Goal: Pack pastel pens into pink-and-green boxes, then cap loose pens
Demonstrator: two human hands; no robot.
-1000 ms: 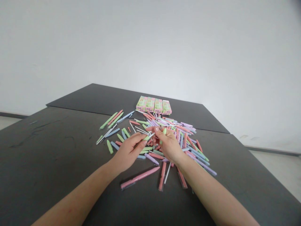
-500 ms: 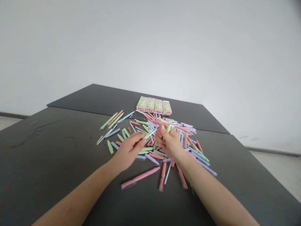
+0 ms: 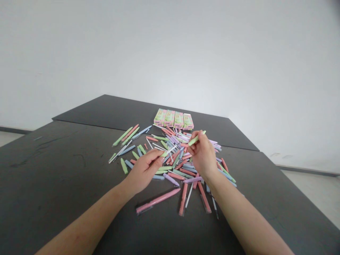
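Pinched in my left hand [image 3: 147, 168] is a green pen barrel with a white refill [image 3: 170, 150] sticking out of it toward the upper right. My right hand [image 3: 203, 152] is closed on a green pen part [image 3: 197, 138], tapered at its far end, held apart from the refill. Under and around both hands spreads a loose pile of pen parts [image 3: 183, 164] in pink, green, blue and purple, mixed with white refills. A whole pink pen [image 3: 158, 200] lies near me, before the pile.
Several pink and green boxes [image 3: 169, 119] stand in a row behind the pile. Left of the pile lie a few pens [image 3: 122, 136] side by side. The dark table [image 3: 66, 184] has a seam toward the back, and a pale wall [image 3: 170, 53] rises behind it.
My right hand has moved right and slightly up, away from my left hand, carrying the green pen part. My left hand stays almost in place with the barrel and refill.
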